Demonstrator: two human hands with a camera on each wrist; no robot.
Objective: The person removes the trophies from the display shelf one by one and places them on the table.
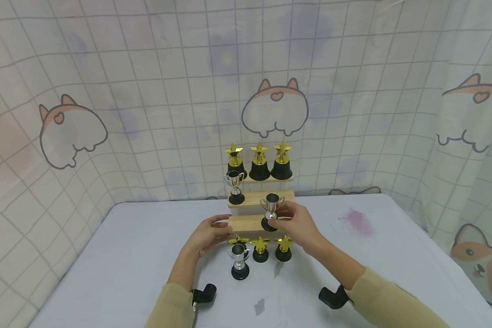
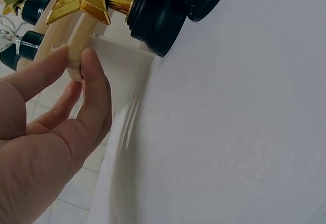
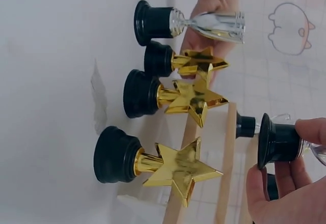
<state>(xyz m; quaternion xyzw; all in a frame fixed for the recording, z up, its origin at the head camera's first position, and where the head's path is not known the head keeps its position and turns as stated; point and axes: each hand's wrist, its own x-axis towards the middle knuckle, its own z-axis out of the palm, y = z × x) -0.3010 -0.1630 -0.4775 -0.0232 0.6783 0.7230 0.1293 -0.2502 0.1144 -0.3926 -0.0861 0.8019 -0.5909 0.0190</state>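
My right hand [image 1: 301, 225] holds a small silver trophy cup [image 1: 272, 204] by its black base [image 3: 281, 141], upright over the right part of the lowest step of a wooden tiered stand [image 1: 244, 223]. Whether the base touches that step, I cannot tell. At the step's left end, my left hand [image 1: 208, 234] pinches the board [image 2: 79, 43] between thumb and fingers. A second silver cup [image 1: 235, 187] stands at the left of the middle step. Three gold star trophies [image 1: 259, 164] with black bases line the top step.
On the white table [image 1: 147, 264] before the stand are three gold star trophies [image 1: 284, 248] in a row. Another silver cup [image 1: 239, 264] stands in front of the left one. A grid-patterned curtain [image 1: 168, 91] hangs behind the table.
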